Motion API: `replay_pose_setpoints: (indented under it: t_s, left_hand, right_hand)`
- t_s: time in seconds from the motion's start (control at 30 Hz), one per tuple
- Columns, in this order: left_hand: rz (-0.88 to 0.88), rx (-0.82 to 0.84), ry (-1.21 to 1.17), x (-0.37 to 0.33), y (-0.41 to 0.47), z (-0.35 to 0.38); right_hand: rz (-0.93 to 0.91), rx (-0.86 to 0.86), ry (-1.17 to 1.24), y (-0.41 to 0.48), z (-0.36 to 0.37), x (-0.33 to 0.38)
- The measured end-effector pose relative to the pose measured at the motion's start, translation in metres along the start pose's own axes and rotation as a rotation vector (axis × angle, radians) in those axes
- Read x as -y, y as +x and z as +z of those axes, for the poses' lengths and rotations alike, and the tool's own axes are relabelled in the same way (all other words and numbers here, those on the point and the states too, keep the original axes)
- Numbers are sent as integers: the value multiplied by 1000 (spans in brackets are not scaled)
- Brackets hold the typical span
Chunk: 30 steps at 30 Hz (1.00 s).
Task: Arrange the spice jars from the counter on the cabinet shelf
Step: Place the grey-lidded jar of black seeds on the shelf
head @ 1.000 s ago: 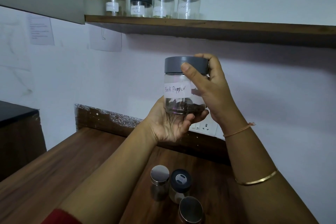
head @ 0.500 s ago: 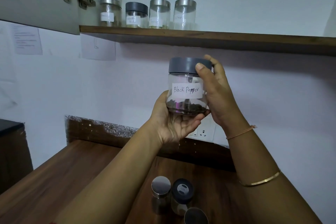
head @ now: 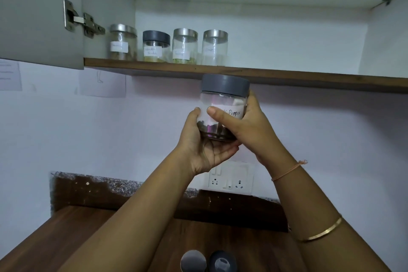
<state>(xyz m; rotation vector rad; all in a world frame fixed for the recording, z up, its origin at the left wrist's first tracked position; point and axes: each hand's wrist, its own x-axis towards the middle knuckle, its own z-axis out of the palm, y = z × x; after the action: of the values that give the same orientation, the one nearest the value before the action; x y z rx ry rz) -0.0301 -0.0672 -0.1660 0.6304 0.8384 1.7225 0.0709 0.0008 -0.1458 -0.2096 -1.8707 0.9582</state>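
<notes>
Wooden counter (head: pixel 55 238) | white wall (head: pixel 331 139) | cabinet shelf (head: pixel 287 76): four jars (head: pixel 185 46) | pepper jar (head: pixel 220 99) below

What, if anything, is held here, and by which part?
The black pepper jar, in both hands: the left hand cups its base, the right hand wraps its glass body.

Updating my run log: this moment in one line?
left hand, right hand: grip black pepper jar | below cabinet shelf | shelved: four jars
</notes>
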Motion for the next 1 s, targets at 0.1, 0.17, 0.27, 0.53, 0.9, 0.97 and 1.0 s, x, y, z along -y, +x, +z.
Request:
replay_pose_setpoints:
  t_s: [0.1,0.17,0.27,0.53,0.9,0.97,1.0]
  left_hand:
    - [60,15,129,-15,4,5]
    - [195,-52,322,-26,6,9]
    - [543,-235,623,-39,8,15]
    - [1379,-487,1655,-80,53,30]
    - [1578,-576,1892,-82,121,19]
    - [1665,-639,1816,-79,130,18]
    - [1685,-664,1791,-78,134,18]
  right_hand:
    - [-5,-72,15,15,-1,7]
    - [-47,-100,1,26,-4,17]
    - [-130,-147,-20,47,-17,36]
    - [-216,-306,-172,103,-43,67]
    - [-70,-306,-253,163,-52,25]
    - [-33,-296,-282,172,-57,17]
    - [-15,-291,-291,177,-59,14]
